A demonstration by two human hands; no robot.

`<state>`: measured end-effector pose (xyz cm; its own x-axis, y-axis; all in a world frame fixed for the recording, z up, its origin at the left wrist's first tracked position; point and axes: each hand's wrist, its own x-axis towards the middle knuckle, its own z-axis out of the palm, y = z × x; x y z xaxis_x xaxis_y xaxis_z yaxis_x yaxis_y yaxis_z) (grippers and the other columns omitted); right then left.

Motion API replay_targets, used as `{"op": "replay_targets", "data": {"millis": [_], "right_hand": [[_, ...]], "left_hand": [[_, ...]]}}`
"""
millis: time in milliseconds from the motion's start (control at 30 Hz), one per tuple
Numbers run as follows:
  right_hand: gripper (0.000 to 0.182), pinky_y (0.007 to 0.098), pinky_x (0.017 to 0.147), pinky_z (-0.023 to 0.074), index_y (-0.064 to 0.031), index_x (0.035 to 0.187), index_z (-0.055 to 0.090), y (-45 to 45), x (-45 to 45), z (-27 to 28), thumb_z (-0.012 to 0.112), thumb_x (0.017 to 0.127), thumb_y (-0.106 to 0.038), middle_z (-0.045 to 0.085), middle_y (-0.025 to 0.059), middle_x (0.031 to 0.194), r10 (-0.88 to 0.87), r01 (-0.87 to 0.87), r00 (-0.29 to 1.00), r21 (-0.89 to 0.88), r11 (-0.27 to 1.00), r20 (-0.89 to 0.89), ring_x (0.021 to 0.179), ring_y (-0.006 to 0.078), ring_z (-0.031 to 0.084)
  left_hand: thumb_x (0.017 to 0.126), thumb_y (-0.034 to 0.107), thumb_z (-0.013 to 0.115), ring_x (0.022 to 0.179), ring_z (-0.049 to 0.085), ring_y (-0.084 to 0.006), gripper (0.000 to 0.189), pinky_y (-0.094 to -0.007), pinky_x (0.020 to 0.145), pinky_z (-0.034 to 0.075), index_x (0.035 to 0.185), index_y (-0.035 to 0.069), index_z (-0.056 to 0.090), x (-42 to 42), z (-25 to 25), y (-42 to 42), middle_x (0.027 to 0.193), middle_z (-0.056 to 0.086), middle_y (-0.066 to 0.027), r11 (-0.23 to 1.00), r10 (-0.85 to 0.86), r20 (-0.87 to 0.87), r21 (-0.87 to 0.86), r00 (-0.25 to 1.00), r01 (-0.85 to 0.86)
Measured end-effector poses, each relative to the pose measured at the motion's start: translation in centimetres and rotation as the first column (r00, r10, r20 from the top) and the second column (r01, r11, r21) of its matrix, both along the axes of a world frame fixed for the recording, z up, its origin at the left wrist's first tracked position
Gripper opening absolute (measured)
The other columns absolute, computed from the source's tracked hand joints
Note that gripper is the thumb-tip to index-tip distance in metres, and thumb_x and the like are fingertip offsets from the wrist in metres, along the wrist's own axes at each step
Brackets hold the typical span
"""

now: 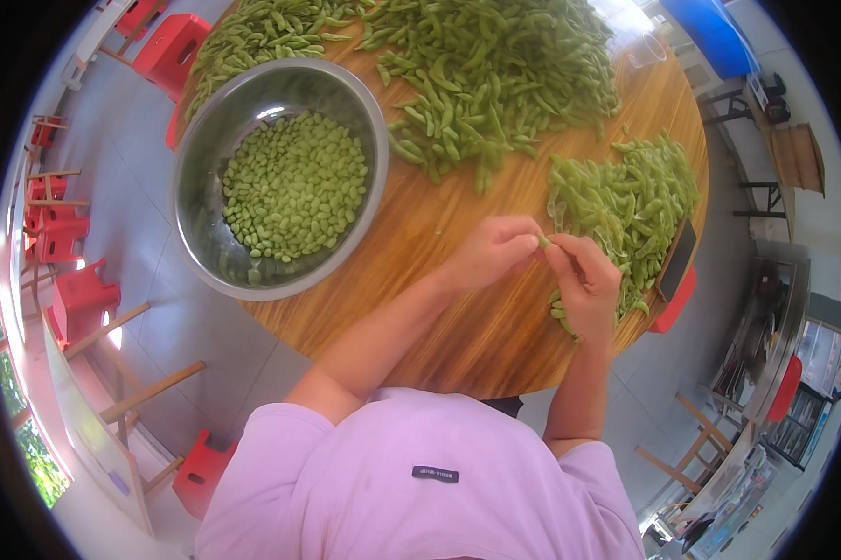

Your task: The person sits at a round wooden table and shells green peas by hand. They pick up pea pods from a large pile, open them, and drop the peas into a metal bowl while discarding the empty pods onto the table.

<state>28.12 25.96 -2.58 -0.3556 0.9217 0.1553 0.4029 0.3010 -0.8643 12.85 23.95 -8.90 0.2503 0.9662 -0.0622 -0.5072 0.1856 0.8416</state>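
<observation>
My left hand [494,252] and my right hand [587,280] meet over the wooden table [420,308], pinching one small green soybean pod [544,242] between thumbs and fingertips. To the left stands a large stainless steel bowl [210,245] holding many shelled green soybeans [294,185]. Beyond my hands lies a big heap of green soybean pods [490,77]; another pile of pods [266,31] is behind the bowl. Just past my right hand, a pile of flattened, seemingly emptied pods [623,196] reaches the table's right side.
A dark flat object, perhaps a phone [676,260], lies at the table's right edge. A clear plastic cup [647,51] stands at the back right. Red plastic stools [172,56] surround the round table, and a metal sink or counter [777,322] is at the right.
</observation>
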Motion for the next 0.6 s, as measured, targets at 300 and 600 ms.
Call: {"op": "replay_targets", "data": {"millis": [300,600], "right_hand": [[0.017,0.0184,0.055,0.0349,-0.0006,0.103,0.063,0.3,-0.2,-3.7,0.062,0.089,-0.011,0.057,-0.0030,0.076,-0.190,-0.063,0.869,-0.482,0.874,-0.457,0.061,0.0046,0.043],[0.021,0.0217,0.055,0.0414,-0.0008,0.105,0.065,-0.6,-1.6,-2.3,0.064,0.087,-0.011,0.057,-0.0018,0.075,-0.138,0.122,0.987,0.178,0.977,0.085,0.061,0.0085,0.049]], "left_hand": [[0.091,0.015,0.050,0.048,0.039,-0.0038,0.015,-0.0198,0.043,0.030,0.085,0.003,0.057,0.3,-0.1,-0.1,0.061,0.049,0.0020,0.994,0.093,0.159,-0.077,0.983,-0.081],[0.091,0.014,0.050,0.058,0.046,-0.0023,0.016,-0.0185,0.051,0.036,0.087,0.002,0.060,0.9,-0.4,0.1,0.069,0.054,0.0035,0.967,0.255,-0.212,0.041,0.944,-0.252]]}}
